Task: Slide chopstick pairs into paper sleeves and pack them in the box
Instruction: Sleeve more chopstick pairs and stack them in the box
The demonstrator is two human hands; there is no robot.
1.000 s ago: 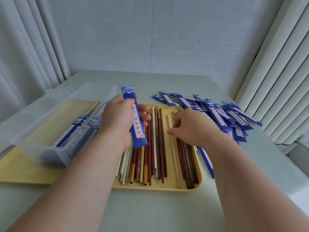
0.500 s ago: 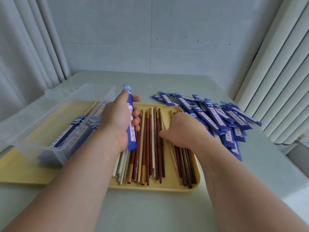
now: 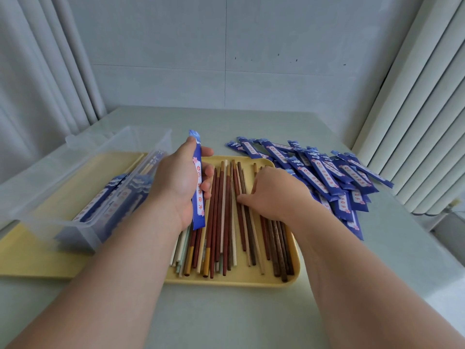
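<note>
Chopsticks (image 3: 226, 222), some two dozen loose in brown, red and pale tones, lie lengthwise in one yellow tray (image 3: 226, 282). Over its left half the left hand (image 3: 180, 187) grips a single blue paper sleeve (image 3: 198, 187) upright. The right hand (image 3: 276, 195) rests palm down on the sticks; whether it grips any I cannot tell. Left of the tray, one clear box (image 3: 83, 233) of sleeved pairs sits on a second yellow tray (image 3: 30, 263). Right of it sprawls a sleeve pile (image 3: 324, 177), too overlapped to count. Pale green worktop (image 3: 226, 318), grey wall (image 3: 276, 59), curtains (image 3: 37, 71) at both sides.
</note>
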